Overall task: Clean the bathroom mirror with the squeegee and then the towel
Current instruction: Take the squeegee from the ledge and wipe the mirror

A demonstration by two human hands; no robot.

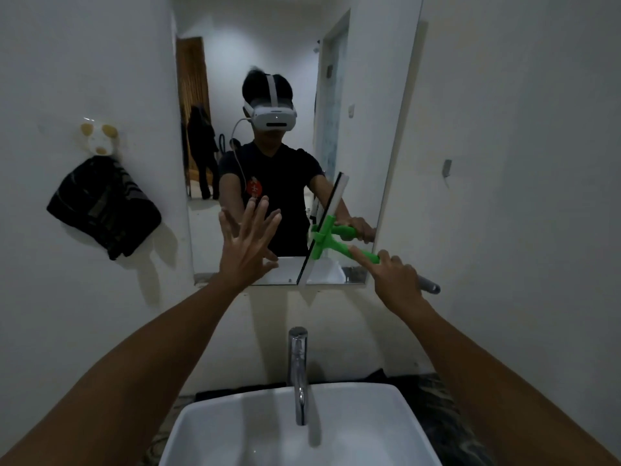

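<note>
The tall bathroom mirror point(268, 45) hangs on the white wall above the sink. My right hand point(398, 280) grips the handle of a green squeegee point(327, 240), index finger stretched along the shaft. Its white blade stands nearly upright against the glass at the mirror's lower right. My left hand point(247, 243) has its fingers spread and straight, palm against the mirror's lower middle. A dark towel point(104, 210) hangs from a hook on the wall, left of the mirror.
A white basin point(208, 428) with a chrome tap point(298, 371) sits right below my arms. A white wall hook point(97, 136) holds the towel. A small metal hook point(447, 168) is on the right wall. The mirror reflects a person and a doorway.
</note>
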